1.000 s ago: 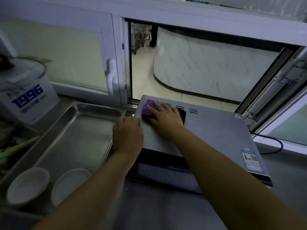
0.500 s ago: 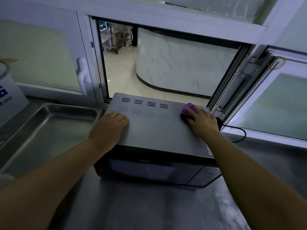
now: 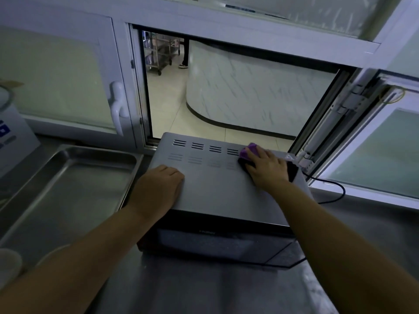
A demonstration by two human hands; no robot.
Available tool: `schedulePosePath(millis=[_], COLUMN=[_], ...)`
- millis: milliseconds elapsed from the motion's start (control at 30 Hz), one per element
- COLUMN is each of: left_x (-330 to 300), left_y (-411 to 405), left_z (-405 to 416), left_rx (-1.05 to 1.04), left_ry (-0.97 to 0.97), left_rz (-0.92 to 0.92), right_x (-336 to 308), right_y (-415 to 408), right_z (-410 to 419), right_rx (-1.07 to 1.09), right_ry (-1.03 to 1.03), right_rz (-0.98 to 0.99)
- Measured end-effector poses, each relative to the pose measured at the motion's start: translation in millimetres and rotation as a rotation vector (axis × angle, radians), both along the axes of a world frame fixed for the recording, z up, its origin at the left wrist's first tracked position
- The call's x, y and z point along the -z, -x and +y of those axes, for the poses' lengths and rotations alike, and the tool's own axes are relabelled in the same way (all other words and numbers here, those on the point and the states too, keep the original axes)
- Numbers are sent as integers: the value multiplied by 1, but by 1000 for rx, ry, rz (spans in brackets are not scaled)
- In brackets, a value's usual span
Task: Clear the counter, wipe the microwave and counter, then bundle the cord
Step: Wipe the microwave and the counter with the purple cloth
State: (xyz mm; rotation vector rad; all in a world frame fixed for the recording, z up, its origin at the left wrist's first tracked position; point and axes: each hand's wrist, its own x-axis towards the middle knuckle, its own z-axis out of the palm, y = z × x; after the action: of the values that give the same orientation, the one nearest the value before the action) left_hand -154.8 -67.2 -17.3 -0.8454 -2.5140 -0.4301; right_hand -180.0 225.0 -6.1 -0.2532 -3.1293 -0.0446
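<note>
Counter [image 3: 204, 295]: stainless, runs under everything, dull sheen, some smear marks front right. Not wiped yet by the look of it.

Tray [image 3: 74, 191]: big steel pan on the left, butted just beside the microwave, bare inside except two white bowls [image 3: 10, 260] at its near end. Prob parked there to keep the work area free.

Microwave [image 3: 217, 184]: sits mid-counter, back edge at the open pass-through window, door facing me. Grey top w/ two rows of vent slots at the rear, warning triangle at back right corner, dark glass door below. Top looks matte, no obvious grime in this light.

Left hand [image 3: 158, 189]: flat on the front left of the top, fingers straight and together, holding nothing. It's there as a brace so the box doesn't skate while I scrub.

Right hand [image 3: 267, 168]: palm down at back right, fingers spread and pressing on the cloth [image 3: 249, 152], not curled round it. Cloth is purple w/ dark part, mostly under my palm.

Cord [image 3: 328, 189]: black, loops off the right rear, loose on the counter by the window frame. Not bundled, last step.
</note>
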Motion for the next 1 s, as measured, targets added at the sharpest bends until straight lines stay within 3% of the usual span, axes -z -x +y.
schedulePosePath(millis=[367,600,800,1000], left_x=[8,10,3,-2], left_y=[12,14,8,2], left_z=[-4,-4,-3,-1], left_rx=[-3,-4,-11,-7], left_ry=[-20,-42,-51,-63], left_rz=[-18,-11,-7,5], right_x=[11,9,8,7], right_y=[76,111,110,89], right_z=[-124,-171,-160,-100], right_rx=[-387,-522,-530,-368], right_ry=[3,14,23,34], right_rz=[25,8,38,64])
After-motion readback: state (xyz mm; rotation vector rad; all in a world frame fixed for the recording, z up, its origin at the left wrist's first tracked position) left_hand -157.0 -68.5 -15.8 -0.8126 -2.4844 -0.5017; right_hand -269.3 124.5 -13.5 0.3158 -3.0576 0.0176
